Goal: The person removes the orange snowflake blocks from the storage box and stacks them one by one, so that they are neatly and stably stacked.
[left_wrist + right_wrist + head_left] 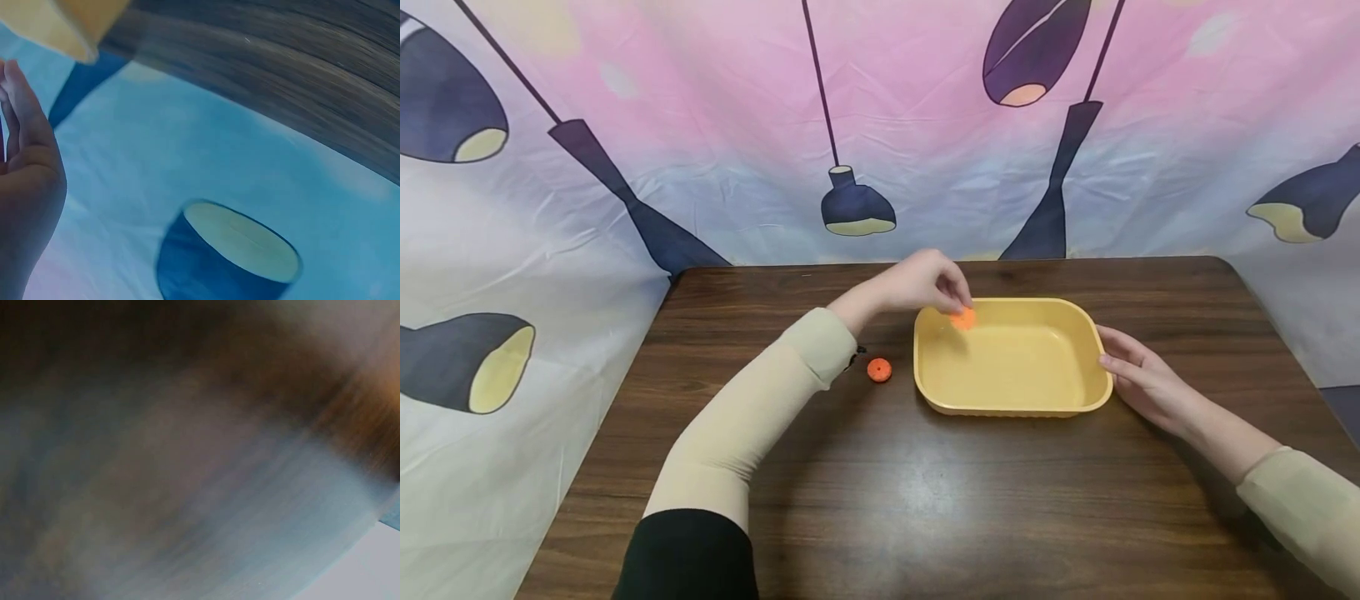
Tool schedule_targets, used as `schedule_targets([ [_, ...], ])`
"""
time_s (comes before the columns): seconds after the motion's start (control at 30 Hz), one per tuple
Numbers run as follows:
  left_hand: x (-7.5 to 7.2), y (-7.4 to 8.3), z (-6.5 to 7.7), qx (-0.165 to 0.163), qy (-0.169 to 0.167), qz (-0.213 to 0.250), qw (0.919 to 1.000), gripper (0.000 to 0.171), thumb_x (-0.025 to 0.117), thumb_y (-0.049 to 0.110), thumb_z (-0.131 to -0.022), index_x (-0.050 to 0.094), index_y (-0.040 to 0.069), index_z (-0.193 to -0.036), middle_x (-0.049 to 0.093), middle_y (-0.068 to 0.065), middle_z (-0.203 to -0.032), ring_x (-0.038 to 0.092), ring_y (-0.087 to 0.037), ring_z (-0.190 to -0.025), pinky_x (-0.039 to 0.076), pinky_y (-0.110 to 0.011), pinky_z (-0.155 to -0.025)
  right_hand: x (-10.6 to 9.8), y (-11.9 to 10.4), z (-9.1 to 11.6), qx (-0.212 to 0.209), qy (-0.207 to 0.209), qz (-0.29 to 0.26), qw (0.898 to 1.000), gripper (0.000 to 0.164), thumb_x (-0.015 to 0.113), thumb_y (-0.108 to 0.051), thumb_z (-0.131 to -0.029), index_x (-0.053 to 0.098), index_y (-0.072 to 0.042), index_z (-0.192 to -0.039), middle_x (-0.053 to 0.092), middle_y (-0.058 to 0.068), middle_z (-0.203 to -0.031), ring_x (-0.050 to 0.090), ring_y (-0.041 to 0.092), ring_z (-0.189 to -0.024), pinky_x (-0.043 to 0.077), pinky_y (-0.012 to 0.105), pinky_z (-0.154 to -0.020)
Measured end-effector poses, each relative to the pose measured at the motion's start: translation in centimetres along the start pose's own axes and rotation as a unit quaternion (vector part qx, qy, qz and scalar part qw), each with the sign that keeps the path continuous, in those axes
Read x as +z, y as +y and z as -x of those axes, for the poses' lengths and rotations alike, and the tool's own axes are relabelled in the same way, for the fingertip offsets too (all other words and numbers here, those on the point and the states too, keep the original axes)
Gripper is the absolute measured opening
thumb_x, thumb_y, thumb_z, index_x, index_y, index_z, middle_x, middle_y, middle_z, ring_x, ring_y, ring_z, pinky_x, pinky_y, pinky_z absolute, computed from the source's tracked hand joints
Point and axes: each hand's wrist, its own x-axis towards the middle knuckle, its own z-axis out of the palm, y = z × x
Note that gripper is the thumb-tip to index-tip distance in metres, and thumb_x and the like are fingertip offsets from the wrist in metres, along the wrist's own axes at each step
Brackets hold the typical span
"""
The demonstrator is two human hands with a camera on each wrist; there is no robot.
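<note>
A yellow rectangular plastic tray (1015, 367) rests on the wooden table. Over its far left corner, my left hand (928, 282) pinches a small, bright orange round piece (963, 318), which overlaps the inside of the tray. My right hand (1150, 383) grips the tray's right end, thumb at the rim and fingers along the outer wall. Left of the tray lies an orange disc (879, 370) with a small hole in its middle. In the left wrist view, part of the left hand (31, 162) shows near a tray edge (81, 37). The right wrist view is blurred.
The dark brown wooden table (925, 500) has rounded far corners. Behind it hangs a cloth backdrop (737, 100) printed with dark lamps, reaching down at the table's far edge and left side.
</note>
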Motion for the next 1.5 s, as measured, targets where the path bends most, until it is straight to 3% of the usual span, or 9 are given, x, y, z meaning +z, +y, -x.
schedule_targets([
  [0.27, -2.0, -1.9, 3.3, -0.040, -0.013, 0.038, 0.9984, 0.010, 0.078, 0.000, -0.093, 0.082, 0.000, -0.102, 0.082, -0.011, -0.094, 0.075, -0.011, -0.079, 0.064, -0.030, -0.079, 0.0, 0.0, -0.1, -0.002, -0.002, 0.001, 1.000, 0.045, 0.040, -0.001, -0.112, 0.048, -0.027, -0.148, 0.055, -0.016, -0.147, 0.062, -0.003, -0.127, 0.052, 0.013, -0.102],
  [0.57, -2.5, -3.6, 6.5, -0.098, -0.034, 0.075, 0.9918, 0.012, 0.075, -0.005, -0.093, 0.080, -0.004, -0.104, 0.081, -0.012, -0.092, 0.074, -0.009, -0.077, 0.066, -0.046, -0.086, 0.0, 0.0, 0.0, -0.009, -0.008, -0.002, 1.000, 0.046, 0.039, -0.001, -0.112, 0.048, -0.027, -0.149, 0.055, -0.015, -0.147, 0.062, -0.003, -0.128, 0.052, 0.013, -0.102],
  [0.73, -2.1, -4.9, 7.7, -0.122, -0.047, 0.091, 0.9872, 0.013, 0.074, -0.007, -0.094, 0.080, -0.007, -0.105, 0.082, -0.011, -0.090, 0.075, -0.012, -0.078, 0.067, -0.038, -0.083, 0.0, 0.0, 0.0, -0.010, -0.009, -0.004, 1.000, 0.046, 0.039, -0.001, -0.112, 0.048, -0.027, -0.149, 0.056, -0.016, -0.147, 0.062, -0.003, -0.128, 0.052, 0.013, -0.103],
  [1.03, -0.9, -6.7, 9.0, -0.137, -0.065, 0.110, 0.9822, 0.014, 0.071, -0.009, -0.093, 0.079, -0.010, -0.105, 0.081, -0.008, -0.086, 0.072, -0.006, -0.073, 0.066, -0.032, -0.079, 0.0, -0.1, 0.0, -0.006, -0.010, 0.009, 1.000, 0.045, 0.039, -0.002, -0.113, 0.046, -0.027, -0.150, 0.053, -0.016, -0.148, 0.061, -0.003, -0.129, 0.052, 0.013, -0.103],
  [1.5, 0.3, -7.8, 9.1, -0.136, -0.065, 0.109, 0.9826, 0.013, 0.072, -0.008, -0.092, 0.079, -0.009, -0.103, 0.080, -0.005, -0.081, 0.070, -0.003, -0.069, 0.064, -0.026, -0.071, 0.0, -0.1, 0.0, 0.001, 0.000, 0.015, 1.000, 0.043, 0.040, -0.003, -0.113, 0.045, -0.027, -0.149, 0.051, -0.018, -0.147, 0.060, -0.005, -0.129, 0.051, 0.011, -0.103],
])
